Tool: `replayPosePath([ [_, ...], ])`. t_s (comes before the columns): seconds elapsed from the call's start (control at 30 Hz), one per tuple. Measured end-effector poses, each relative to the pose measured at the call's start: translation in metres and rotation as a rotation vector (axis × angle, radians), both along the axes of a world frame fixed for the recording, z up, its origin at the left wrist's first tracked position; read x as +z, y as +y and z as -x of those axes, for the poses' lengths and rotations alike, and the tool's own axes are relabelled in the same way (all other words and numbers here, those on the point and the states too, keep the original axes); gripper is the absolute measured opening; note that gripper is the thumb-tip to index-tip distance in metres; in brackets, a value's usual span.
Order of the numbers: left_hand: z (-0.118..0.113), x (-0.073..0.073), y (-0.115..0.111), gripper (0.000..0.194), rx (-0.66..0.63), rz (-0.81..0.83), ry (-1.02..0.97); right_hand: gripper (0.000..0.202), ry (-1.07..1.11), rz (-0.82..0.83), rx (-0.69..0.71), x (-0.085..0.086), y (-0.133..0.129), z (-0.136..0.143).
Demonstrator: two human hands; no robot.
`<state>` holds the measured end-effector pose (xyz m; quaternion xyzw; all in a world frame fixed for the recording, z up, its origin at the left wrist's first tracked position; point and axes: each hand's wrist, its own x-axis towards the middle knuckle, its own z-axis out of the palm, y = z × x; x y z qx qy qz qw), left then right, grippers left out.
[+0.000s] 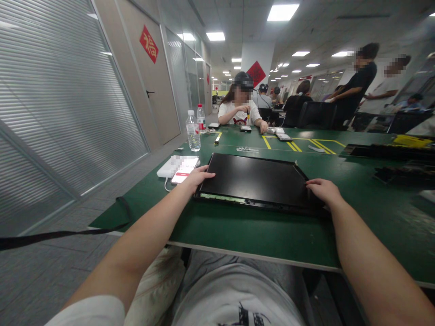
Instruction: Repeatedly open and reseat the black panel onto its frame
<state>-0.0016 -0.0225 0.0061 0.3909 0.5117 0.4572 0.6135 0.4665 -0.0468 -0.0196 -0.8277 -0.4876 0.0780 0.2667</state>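
A black flat display panel lies in a black frame on the green table, glossy side up. Along its near left edge runs a green circuit strip. My left hand grips the panel's left edge, thumb on top and fingers toward the rim. On the right edge, my right hand holds the panel between thumb and fingers. The undersides of the fingers are hidden. Just left of my left hand, a phone with a lit screen rests against a white box.
Two plastic bottles stand at the back left of the green table. A person sits across, handling small parts. Yellow tape lines mark the far side. Dark strips lie at the right. A black strap crosses the left corner.
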Motion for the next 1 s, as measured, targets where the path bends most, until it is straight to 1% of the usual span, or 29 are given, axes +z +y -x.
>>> replayPosePath([
  [0.23, -0.0008, 0.0014, -0.0016, 0.082, 0.050, -0.027, 0.025, 0.017, 0.019, -0.001, 0.005, 0.0013, -0.0007, 0.0000],
  [0.37, -0.0001, -0.0007, -0.0001, 0.083, 0.043, -0.050, 0.001, 0.018, 0.022, -0.010, -0.003, 0.0009, -0.0005, -0.0007],
  [0.57, 0.0026, -0.0029, 0.0033, 0.079, 0.037, -0.072, -0.017, 0.018, 0.002, -0.004, 0.000, -0.0001, 0.0010, -0.0033],
  [0.73, 0.0027, -0.0015, 0.0038, 0.073, 0.081, -0.088, 0.004, 0.023, -0.015, 0.016, 0.014, 0.0000, 0.0016, -0.0046],
  [0.87, 0.0009, -0.0002, 0.0016, 0.067, 0.068, -0.095, 0.002, 0.025, 0.003, 0.033, 0.018, 0.0003, 0.0017, -0.0042],
  [1.0, -0.0004, 0.0010, -0.0007, 0.069, 0.065, -0.100, 0.011, 0.026, -0.004, 0.028, 0.026, 0.0005, 0.0008, -0.0032],
])
